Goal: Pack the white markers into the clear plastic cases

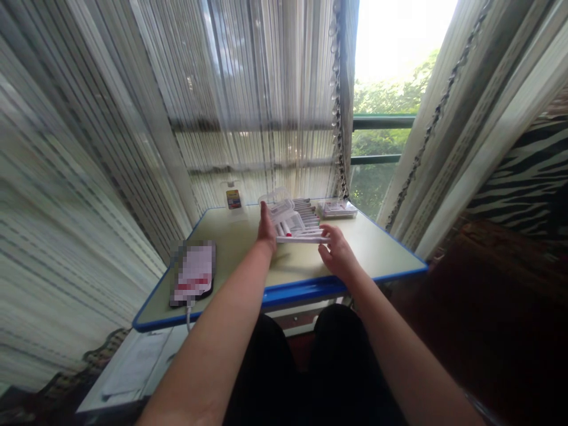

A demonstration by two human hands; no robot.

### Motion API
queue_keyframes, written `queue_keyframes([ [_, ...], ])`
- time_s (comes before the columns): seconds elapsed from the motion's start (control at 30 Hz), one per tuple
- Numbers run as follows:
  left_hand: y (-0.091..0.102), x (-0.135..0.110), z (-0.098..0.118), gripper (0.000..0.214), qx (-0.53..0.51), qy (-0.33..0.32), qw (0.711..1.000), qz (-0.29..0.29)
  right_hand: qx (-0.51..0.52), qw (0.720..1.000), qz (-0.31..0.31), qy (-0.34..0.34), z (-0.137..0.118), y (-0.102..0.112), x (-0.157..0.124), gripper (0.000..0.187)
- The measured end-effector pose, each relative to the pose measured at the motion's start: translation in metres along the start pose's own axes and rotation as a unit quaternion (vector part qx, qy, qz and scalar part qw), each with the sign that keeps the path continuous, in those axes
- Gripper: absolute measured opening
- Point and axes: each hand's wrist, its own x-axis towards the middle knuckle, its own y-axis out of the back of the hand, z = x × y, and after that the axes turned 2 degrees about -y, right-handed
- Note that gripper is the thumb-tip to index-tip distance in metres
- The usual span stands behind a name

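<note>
Head view, left hand touching, right hand pinching marker case

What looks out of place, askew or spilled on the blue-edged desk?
Nothing is spilled. The clear plastic marker case is open, its lid raised at the left hand; the right hand touches its front edge. The dark phone lies near the left edge of the desk, its cable hanging over.

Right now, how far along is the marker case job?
Done: the case is open, its lid tipped back and the markers showing in a row. In hand: the left hand rests against its left side and the right hand grips the front edge. Left: the second case behind looks shut and untouched.
</note>
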Motion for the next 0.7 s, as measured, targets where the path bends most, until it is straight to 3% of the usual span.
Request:
queue_keyframes([
  [0.17, -0.001, 0.002, 0.0, 0.069, -0.009, 0.001, 1.0, 0.002, -0.002, 0.998, 0.027, 0.059, -0.006, 0.002, -0.002, 0.022],
  [0.3, 0.0, 0.003, 0.0, 0.068, 0.002, -0.022, 1.0, 0.016, -0.007, 0.995, 0.066, 0.07, -0.012, 0.007, -0.003, 0.021],
  [0.5, 0.002, -0.003, 0.004, 0.077, 0.035, 0.045, 0.998, -0.01, -0.036, 0.988, 0.118, 0.091, -0.016, 0.01, -0.004, 0.02],
  [0.6, -0.001, -0.007, 0.006, 0.078, 0.036, 0.035, 0.998, -0.035, -0.02, 0.988, 0.109, 0.106, -0.017, 0.007, -0.002, 0.019],
  [0.7, -0.004, -0.011, 0.006, 0.078, 0.041, 0.029, 0.997, -0.065, 0.002, 0.992, 0.052, 0.111, -0.018, 0.002, -0.001, 0.016],
])
